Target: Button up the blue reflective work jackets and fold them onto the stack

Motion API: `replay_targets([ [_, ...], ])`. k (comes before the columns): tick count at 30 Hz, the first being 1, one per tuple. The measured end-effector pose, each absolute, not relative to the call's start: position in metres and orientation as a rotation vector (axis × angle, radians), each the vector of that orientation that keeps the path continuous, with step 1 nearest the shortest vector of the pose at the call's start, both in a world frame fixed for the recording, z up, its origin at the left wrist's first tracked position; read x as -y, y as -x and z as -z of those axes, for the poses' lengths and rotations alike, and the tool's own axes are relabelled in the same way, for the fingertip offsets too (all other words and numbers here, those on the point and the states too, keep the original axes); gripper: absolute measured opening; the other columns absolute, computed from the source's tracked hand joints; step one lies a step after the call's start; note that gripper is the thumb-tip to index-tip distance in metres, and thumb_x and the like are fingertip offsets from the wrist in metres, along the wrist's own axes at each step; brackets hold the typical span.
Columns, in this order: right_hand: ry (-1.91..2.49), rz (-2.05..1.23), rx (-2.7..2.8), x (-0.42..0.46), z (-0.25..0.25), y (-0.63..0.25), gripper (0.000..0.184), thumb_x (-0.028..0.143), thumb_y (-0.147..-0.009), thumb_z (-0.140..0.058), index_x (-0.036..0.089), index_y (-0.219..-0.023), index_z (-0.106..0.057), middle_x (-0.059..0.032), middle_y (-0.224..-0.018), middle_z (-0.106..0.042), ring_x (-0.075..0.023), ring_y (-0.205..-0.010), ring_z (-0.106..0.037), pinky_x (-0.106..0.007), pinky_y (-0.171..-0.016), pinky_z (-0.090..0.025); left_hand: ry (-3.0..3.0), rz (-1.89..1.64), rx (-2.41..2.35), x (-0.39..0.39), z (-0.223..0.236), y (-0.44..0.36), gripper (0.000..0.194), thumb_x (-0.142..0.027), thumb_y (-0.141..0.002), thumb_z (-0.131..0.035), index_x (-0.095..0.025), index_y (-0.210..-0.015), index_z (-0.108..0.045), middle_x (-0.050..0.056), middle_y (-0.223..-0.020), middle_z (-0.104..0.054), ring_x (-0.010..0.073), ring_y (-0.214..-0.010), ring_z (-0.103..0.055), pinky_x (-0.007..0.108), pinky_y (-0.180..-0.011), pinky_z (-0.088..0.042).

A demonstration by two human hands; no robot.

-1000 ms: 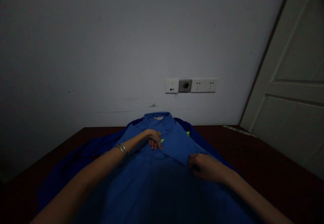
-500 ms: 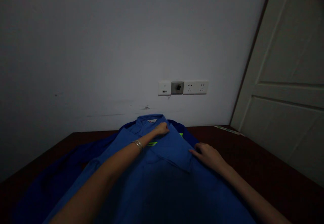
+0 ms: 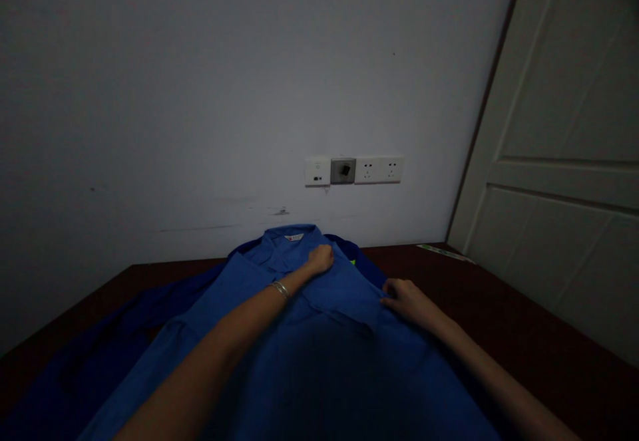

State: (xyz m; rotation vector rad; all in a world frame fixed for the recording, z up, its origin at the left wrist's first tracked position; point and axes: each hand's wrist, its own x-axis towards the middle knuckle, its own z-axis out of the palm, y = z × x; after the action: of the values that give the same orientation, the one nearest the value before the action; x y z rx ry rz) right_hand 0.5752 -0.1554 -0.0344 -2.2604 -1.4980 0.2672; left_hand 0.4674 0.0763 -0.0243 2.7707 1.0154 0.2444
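Dark red surface (image 3: pixel 499 294) meets a pale wall (image 3: pixel 200 95); on it, before you, lies one light-blue shirt (image 3: pixel 339 294), collar at the far end with one white label (image 3: pixel 294 237). Your two hands rest on it: left hand (image 3: pixel 321 258) curled near the collar, right hand (image 3: pixel 407 300) bent at the right-side fabric; whether either pinches cloth, you cannot tell. One darker blue garment (image 3: pixel 110 334) shows from beneath, mostly covered. Shadow blurs the shirt's lower part, cut off below. One door (image 3: pixel 564 195), right, is cropped.
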Motion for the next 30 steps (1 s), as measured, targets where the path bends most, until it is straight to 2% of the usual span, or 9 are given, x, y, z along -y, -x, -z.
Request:
replay_targets([
  [5,2.262,-0.042,1.623,0.159,0.018,-0.557,0.024,0.025,-0.071,-0.059,0.019,-0.094,-0.057,-0.0068,-0.097,-0.056,-0.0187,-0.084,-0.056,-0.027,-0.068,-0.039,-2.871,-0.279,-1.004,-0.074,0.022,-0.453,0.025,-0.028,-0.081,-0.045,-0.015,-0.098,-0.058,0.011,-0.100,-0.063,0.0230,-0.096,-0.059,0.032,-0.080,-0.046],
  [10,1.979,-0.382,1.972,0.162,0.005,-0.534,0.026,0.039,-0.067,-0.065,0.020,-0.083,-0.058,-0.0011,-0.086,-0.056,-0.0153,-0.077,-0.053,-0.024,-0.064,-0.038,-2.960,-0.215,-0.979,-0.075,0.011,-0.428,0.034,-0.043,-0.078,-0.047,-0.014,-0.081,-0.063,0.013,-0.090,-0.065,0.0276,-0.090,-0.061,0.035,-0.074,-0.047],
  [14,2.026,-0.403,2.088,0.164,0.006,-0.520,0.029,0.038,-0.063,-0.069,0.021,-0.083,-0.058,-0.0004,-0.087,-0.057,-0.0153,-0.072,-0.053,-0.025,-0.059,-0.036,-2.901,0.112,-0.906,-0.075,0.005,-0.402,0.045,-0.056,-0.072,-0.051,-0.013,-0.066,-0.062,0.012,-0.075,-0.066,0.0232,-0.073,-0.063,0.029,-0.063,-0.047],
  [17,2.072,-0.360,2.146,0.166,0.006,-0.513,0.025,0.029,-0.065,-0.067,0.022,-0.086,-0.058,-0.0001,-0.089,-0.058,-0.0152,-0.072,-0.055,-0.025,-0.059,-0.035,-2.641,0.393,-0.812,-0.077,0.007,-0.384,0.044,-0.053,-0.072,-0.054,-0.013,-0.055,-0.057,0.006,-0.056,-0.062,0.0141,-0.048,-0.057,0.023,-0.050,-0.044],
  [20,2.110,-0.348,2.124,0.169,0.008,-0.507,0.025,0.029,-0.066,-0.066,0.022,-0.089,-0.057,-0.0004,-0.091,-0.057,-0.0157,-0.072,-0.056,-0.025,-0.059,-0.036,-2.480,0.418,-0.750,-0.080,0.011,-0.372,0.040,-0.045,-0.073,-0.056,-0.013,-0.051,-0.053,0.002,-0.048,-0.057,0.0081,-0.036,-0.047,0.020,-0.042,-0.039],
  [24,2.141,-0.274,2.028,0.174,0.019,-0.503,0.025,0.033,-0.070,-0.066,0.021,-0.090,-0.057,-0.0023,-0.095,-0.055,-0.0171,-0.076,-0.057,-0.027,-0.063,-0.040,-2.325,0.414,-0.733,-0.083,0.014,-0.363,0.038,-0.042,-0.076,-0.056,-0.012,-0.053,-0.053,0.001,-0.048,-0.057,0.0070,-0.036,-0.047,0.018,-0.038,-0.034],
  [30,2.006,-0.247,2.066,0.185,0.037,-0.505,0.013,0.024,-0.082,-0.050,0.020,-0.090,-0.059,-0.0041,-0.096,-0.055,-0.0159,-0.082,-0.057,-0.027,-0.073,-0.044,-2.039,0.380,-0.760,-0.081,0.010,-0.351,0.033,-0.044,-0.066,-0.066,-0.012,-0.068,-0.057,0.003,-0.063,-0.065,0.0108,-0.047,-0.058,0.019,-0.042,-0.041],
])
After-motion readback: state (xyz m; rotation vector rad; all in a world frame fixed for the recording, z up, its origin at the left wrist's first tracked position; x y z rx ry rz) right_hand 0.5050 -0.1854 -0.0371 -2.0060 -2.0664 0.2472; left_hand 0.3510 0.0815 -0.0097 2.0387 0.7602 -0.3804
